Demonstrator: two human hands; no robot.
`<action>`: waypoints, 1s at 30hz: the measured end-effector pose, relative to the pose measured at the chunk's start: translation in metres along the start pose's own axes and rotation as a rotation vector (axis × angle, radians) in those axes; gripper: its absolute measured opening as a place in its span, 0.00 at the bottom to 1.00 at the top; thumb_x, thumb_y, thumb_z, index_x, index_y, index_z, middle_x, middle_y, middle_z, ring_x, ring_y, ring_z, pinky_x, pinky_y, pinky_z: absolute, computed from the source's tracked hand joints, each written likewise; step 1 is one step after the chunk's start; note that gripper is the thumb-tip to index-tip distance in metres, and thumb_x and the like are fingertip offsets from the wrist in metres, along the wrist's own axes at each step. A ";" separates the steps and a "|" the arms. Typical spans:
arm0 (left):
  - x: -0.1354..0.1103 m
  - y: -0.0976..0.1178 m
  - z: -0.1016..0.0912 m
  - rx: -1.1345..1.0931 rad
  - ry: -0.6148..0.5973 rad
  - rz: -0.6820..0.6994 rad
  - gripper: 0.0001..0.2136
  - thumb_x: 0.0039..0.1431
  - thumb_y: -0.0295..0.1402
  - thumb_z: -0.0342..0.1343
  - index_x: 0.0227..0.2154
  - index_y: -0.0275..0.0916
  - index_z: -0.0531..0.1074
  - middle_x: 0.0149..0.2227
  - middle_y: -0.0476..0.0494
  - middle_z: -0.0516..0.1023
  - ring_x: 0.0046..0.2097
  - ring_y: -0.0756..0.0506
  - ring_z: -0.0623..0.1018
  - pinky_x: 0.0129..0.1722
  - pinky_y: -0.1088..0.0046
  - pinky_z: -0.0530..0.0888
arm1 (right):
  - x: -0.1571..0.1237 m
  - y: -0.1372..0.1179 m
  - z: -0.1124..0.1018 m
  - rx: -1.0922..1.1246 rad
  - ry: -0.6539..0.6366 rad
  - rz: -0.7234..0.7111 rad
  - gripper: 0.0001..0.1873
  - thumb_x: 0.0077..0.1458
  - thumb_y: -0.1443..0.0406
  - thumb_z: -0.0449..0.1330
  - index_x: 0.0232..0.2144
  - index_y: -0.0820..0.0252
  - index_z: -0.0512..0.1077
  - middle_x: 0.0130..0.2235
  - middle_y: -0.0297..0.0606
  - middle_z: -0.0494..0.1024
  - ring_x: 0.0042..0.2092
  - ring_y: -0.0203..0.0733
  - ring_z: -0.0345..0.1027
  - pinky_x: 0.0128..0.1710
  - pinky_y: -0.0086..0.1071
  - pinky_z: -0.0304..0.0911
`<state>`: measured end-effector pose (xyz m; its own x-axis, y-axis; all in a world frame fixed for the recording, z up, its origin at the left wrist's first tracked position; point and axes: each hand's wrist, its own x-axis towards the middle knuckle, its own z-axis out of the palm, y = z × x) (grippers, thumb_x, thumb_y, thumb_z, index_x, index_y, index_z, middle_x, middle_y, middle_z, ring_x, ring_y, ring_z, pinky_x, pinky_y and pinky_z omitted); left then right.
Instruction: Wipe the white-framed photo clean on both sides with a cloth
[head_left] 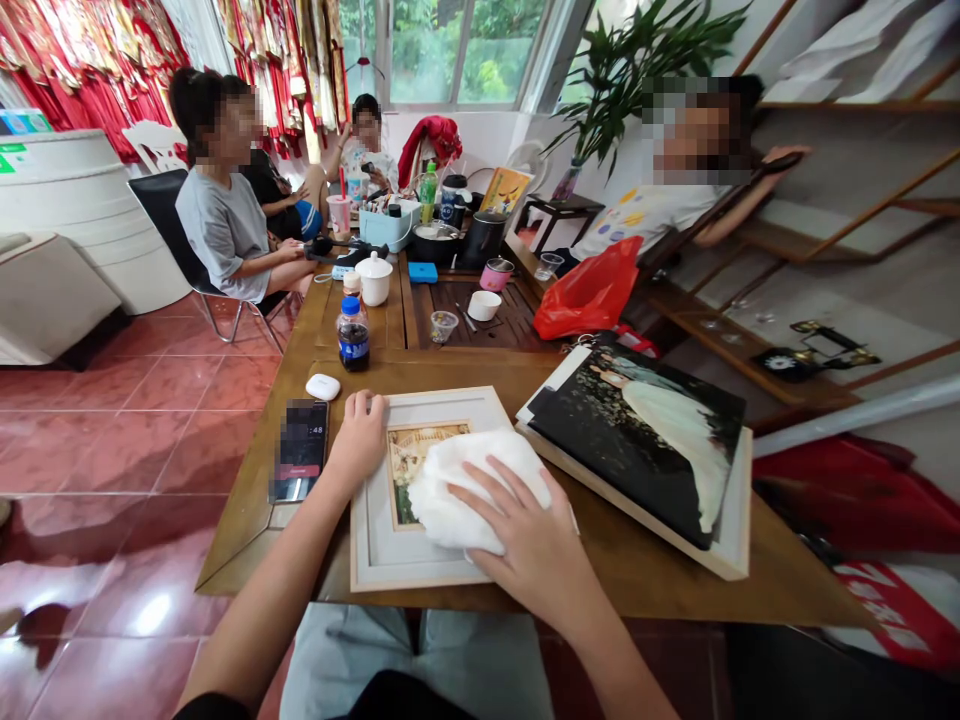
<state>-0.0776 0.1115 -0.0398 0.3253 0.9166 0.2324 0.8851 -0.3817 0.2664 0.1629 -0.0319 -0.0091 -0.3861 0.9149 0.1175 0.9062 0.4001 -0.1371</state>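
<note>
A light wooden picture frame (358, 560) with a white mat lies flat at the table's near edge, a small picture (405, 480) inside it. My left hand (363, 437) is closed on the frame's upper left corner, fingers bent over the rim. A bunched white cloth (442, 490) covers much of the picture and the mat's right part. With fingers spread over the cloth, my right hand (525, 520) holds it against the frame's front. Right of the frame, a large photo album (645, 430) showing a figure in a white dress rests in a pale box (739, 520).
A phone (304, 450), a white earbud case (323, 387) and a cola bottle (352, 335) stand left of the frame. Behind are a lidded white cup (373, 279), a red plastic bag (589, 290) and a tea tray (517, 320). Several people sit around the table (247, 510).
</note>
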 end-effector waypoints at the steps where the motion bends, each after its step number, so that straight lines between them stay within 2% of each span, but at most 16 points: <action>1: 0.000 0.000 0.000 0.003 0.000 0.000 0.20 0.64 0.21 0.44 0.57 0.33 0.66 0.56 0.31 0.64 0.61 0.35 0.62 0.64 0.52 0.64 | -0.001 0.000 0.000 -0.003 0.004 -0.007 0.30 0.60 0.56 0.60 0.65 0.41 0.67 0.70 0.38 0.63 0.70 0.63 0.52 0.65 0.68 0.37; 4: 0.000 -0.001 0.001 0.004 0.010 -0.002 0.20 0.64 0.21 0.44 0.57 0.34 0.66 0.57 0.32 0.64 0.61 0.36 0.62 0.63 0.53 0.65 | 0.003 -0.012 -0.002 0.028 -0.058 -0.035 0.33 0.59 0.56 0.60 0.66 0.42 0.65 0.71 0.40 0.61 0.71 0.64 0.49 0.65 0.70 0.34; 8: 0.002 -0.003 0.005 0.018 0.022 0.001 0.20 0.64 0.21 0.44 0.57 0.35 0.66 0.57 0.33 0.64 0.61 0.36 0.63 0.63 0.54 0.65 | 0.018 -0.040 -0.006 0.155 -0.203 -0.104 0.38 0.57 0.56 0.62 0.69 0.39 0.59 0.73 0.36 0.54 0.73 0.63 0.42 0.65 0.72 0.32; 12: 0.004 -0.006 0.009 0.024 0.030 -0.009 0.20 0.64 0.22 0.45 0.57 0.35 0.66 0.57 0.32 0.65 0.61 0.36 0.63 0.64 0.52 0.64 | 0.029 -0.056 -0.008 0.227 -0.264 -0.146 0.41 0.57 0.57 0.62 0.70 0.38 0.56 0.74 0.33 0.51 0.74 0.61 0.39 0.66 0.73 0.28; 16: 0.002 -0.005 0.008 0.009 0.033 0.005 0.20 0.63 0.21 0.45 0.57 0.36 0.66 0.57 0.32 0.65 0.62 0.36 0.63 0.64 0.52 0.65 | 0.026 -0.047 -0.007 0.212 -0.259 -0.097 0.38 0.56 0.59 0.62 0.68 0.39 0.60 0.73 0.34 0.54 0.74 0.60 0.41 0.67 0.71 0.31; 21: 0.000 -0.002 0.003 -0.008 0.026 0.009 0.20 0.63 0.21 0.44 0.57 0.36 0.66 0.57 0.32 0.64 0.62 0.36 0.63 0.63 0.50 0.65 | 0.013 -0.024 -0.005 0.132 -0.126 -0.005 0.33 0.58 0.61 0.61 0.65 0.42 0.66 0.72 0.38 0.59 0.72 0.61 0.47 0.66 0.72 0.34; 25: 0.000 0.000 0.001 -0.009 0.014 0.004 0.19 0.63 0.21 0.44 0.56 0.35 0.66 0.57 0.31 0.65 0.61 0.35 0.62 0.62 0.49 0.65 | 0.014 -0.021 -0.009 0.070 -0.149 -0.076 0.37 0.56 0.63 0.62 0.67 0.43 0.63 0.72 0.40 0.59 0.72 0.63 0.48 0.64 0.73 0.37; 30: 0.001 -0.001 0.001 0.023 -0.010 0.034 0.20 0.65 0.22 0.43 0.58 0.32 0.65 0.56 0.30 0.66 0.61 0.35 0.63 0.64 0.51 0.63 | 0.042 -0.009 -0.013 0.014 -0.138 -0.137 0.37 0.61 0.63 0.61 0.70 0.41 0.58 0.71 0.39 0.60 0.71 0.59 0.51 0.65 0.66 0.46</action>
<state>-0.0782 0.1127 -0.0412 0.3591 0.9042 0.2313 0.8806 -0.4103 0.2370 0.1410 0.0023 0.0101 -0.5265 0.8502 0.0002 0.8414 0.5211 -0.1431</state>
